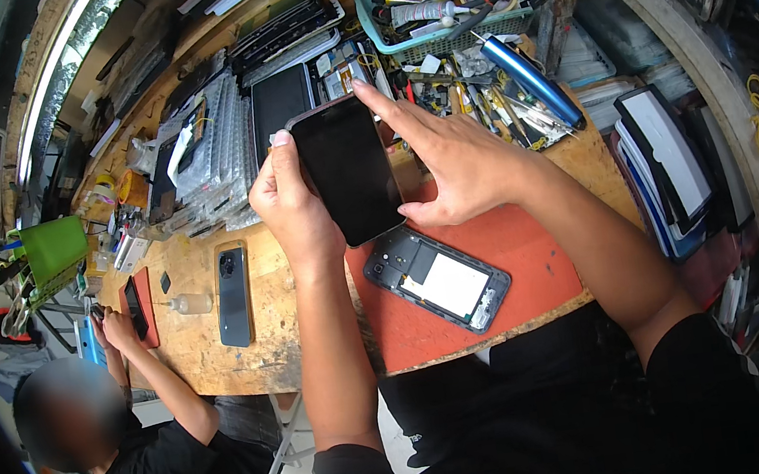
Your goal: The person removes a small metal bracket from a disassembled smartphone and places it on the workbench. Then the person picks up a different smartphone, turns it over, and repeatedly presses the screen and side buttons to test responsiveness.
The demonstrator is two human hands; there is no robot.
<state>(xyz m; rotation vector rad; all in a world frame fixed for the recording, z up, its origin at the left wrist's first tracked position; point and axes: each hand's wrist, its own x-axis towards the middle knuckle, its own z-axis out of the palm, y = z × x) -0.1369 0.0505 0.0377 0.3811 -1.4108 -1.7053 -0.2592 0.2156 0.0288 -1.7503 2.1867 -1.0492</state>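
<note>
Phone screen panel [348,170], one, black and glossy, held above the desk [193,340] in the head view, tilted slightly with its top edge toward the clutter. Left hand [292,200], one: fingers clenched around the panel's left edge, thumb tip at the upper left corner. Right hand [450,157], one: fingers spread, not closed; index fingertip on the panel's top right corner, thumb against its lower right edge. Red mat [534,261], one, under both hands on the desk. Opened phone body [439,279], one, lying on the mat just below the panel, insides up, with a white patch in the middle. Dark phone [233,295], one, lying flat on bare wood left of the left wrist. Green basket [441,2], one, at the far edge, full of tools. Blue cylinder [531,81], one, lying among loose tools right of the right hand. Second person [153,435], one, seated at the desk's left end, handling a small device on another red mat [148,308].
</note>
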